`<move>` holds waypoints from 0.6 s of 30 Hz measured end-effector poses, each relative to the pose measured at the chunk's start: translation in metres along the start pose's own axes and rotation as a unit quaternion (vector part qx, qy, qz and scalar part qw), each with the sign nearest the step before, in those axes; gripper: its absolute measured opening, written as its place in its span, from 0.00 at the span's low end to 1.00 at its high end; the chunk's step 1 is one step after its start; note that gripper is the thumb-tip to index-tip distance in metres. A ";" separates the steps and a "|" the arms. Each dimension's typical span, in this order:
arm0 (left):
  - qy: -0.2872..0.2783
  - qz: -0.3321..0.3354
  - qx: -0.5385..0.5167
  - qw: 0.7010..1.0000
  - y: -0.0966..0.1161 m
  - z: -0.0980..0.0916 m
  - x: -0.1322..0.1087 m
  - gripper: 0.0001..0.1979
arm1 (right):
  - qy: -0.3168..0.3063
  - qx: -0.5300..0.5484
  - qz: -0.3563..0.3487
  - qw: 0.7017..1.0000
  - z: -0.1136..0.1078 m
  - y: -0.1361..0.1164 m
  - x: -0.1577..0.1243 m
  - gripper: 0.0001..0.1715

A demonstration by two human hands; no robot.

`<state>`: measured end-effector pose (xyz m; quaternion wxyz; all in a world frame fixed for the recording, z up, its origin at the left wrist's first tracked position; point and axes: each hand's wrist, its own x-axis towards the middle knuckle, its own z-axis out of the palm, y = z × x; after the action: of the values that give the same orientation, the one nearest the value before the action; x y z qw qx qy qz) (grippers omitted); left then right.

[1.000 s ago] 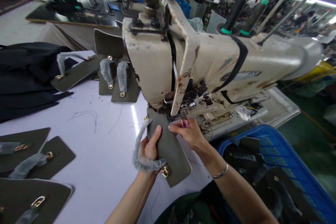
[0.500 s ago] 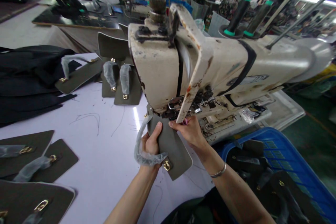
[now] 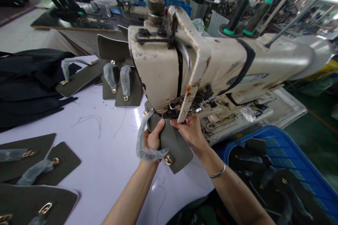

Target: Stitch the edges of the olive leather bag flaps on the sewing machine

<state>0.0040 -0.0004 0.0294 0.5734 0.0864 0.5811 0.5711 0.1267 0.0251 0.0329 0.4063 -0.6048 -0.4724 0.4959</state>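
Olive bag panel (image 3: 175,147) with its gold buckle (image 3: 169,160), tilted up at the foot of the sewing machine head (image 3: 163,66), clamped in the grip of the left hand (image 3: 151,140) and right hand (image 3: 190,133), just above the white bench (image 3: 105,154), beside a blue plastic crate (image 3: 274,147).

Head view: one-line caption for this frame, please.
The left hand and right hand hold an olive panel under the head of a cream industrial sewing machine.

left hand (image 3: 152,140) grips olive leather panel (image 3: 176,150) | right hand (image 3: 190,133) on panel | sewing machine (image 3: 169,66) above
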 end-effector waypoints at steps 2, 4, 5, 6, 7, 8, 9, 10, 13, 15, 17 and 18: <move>0.001 0.016 0.012 1.000 0.001 0.000 0.001 0.20 | 0.000 0.000 0.002 1.000 0.000 0.001 0.000 0.17; -0.009 0.018 0.022 1.000 0.003 -0.001 0.002 0.23 | 0.003 0.000 0.001 1.000 0.001 0.003 0.001 0.16; -0.018 0.016 0.024 0.999 0.004 -0.002 0.002 0.24 | 0.005 0.002 -0.003 1.000 0.001 0.004 0.001 0.16; -0.028 0.014 0.023 0.999 0.005 -0.002 0.003 0.25 | 0.006 0.002 -0.007 1.000 0.001 0.005 0.001 0.16; -0.037 0.015 0.023 0.999 0.007 -0.003 0.004 0.26 | 0.008 0.001 -0.010 1.000 0.001 0.006 0.001 0.17; -0.047 0.018 0.026 0.998 0.008 -0.004 0.005 0.27 | 0.010 0.001 -0.011 1.000 0.001 0.007 0.002 0.18; -0.054 0.022 0.033 0.998 0.009 -0.004 0.006 0.28 | 0.011 0.000 -0.010 1.000 0.002 0.008 0.002 0.18; -0.057 0.026 0.043 0.997 0.010 -0.005 0.007 0.29 | 0.013 0.000 -0.007 1.000 0.003 0.009 0.003 0.18; -0.058 0.035 0.070 0.995 0.014 -0.006 0.012 0.30 | 0.020 0.004 0.005 1.000 0.006 0.011 0.004 0.19; -0.063 0.038 0.076 0.994 0.017 -0.007 0.016 0.29 | 0.020 0.015 0.008 1.000 0.009 0.012 0.004 0.19; -0.074 0.038 0.088 0.993 0.020 -0.009 0.021 0.28 | 0.013 0.035 0.005 0.999 0.011 0.012 0.004 0.18; -0.078 0.041 0.099 0.991 0.022 -0.009 0.024 0.27 | 0.009 0.046 0.003 0.999 0.012 0.012 0.003 0.17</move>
<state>-0.0229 0.0195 0.0297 0.5819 0.2111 0.5843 0.5248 0.1172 0.0256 0.0185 0.4365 -0.5912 -0.4440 0.5127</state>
